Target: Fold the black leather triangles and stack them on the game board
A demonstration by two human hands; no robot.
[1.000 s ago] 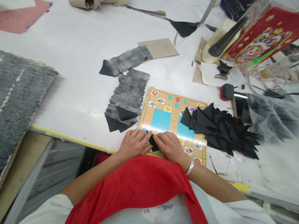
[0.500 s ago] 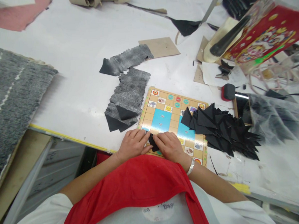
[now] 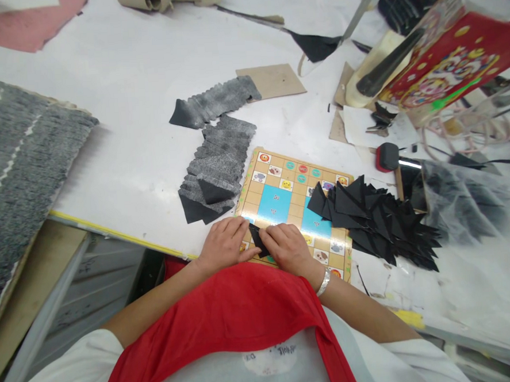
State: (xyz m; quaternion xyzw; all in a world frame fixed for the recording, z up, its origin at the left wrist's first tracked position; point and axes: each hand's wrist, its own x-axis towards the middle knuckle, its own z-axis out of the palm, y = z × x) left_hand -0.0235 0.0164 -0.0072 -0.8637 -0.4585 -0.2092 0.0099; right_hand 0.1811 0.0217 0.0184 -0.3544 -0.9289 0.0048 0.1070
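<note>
A small black piece lies on the coloured game board at the table's near edge. My left hand and my right hand meet over it, fingers curled and pressing it from both sides. A heap of black folded triangles rests on the board's right part. Left of the board lies a stack of grey-black pieces with zigzag edges.
A grey textured mat covers the left. At the back right are a red printed box, a tan card, paper scraps and a small red-and-black tool. A clear plastic bag lies to the right.
My left-hand fingers have spread slightly and the black piece between my hands shows a little more; the hands stay in the same place.
</note>
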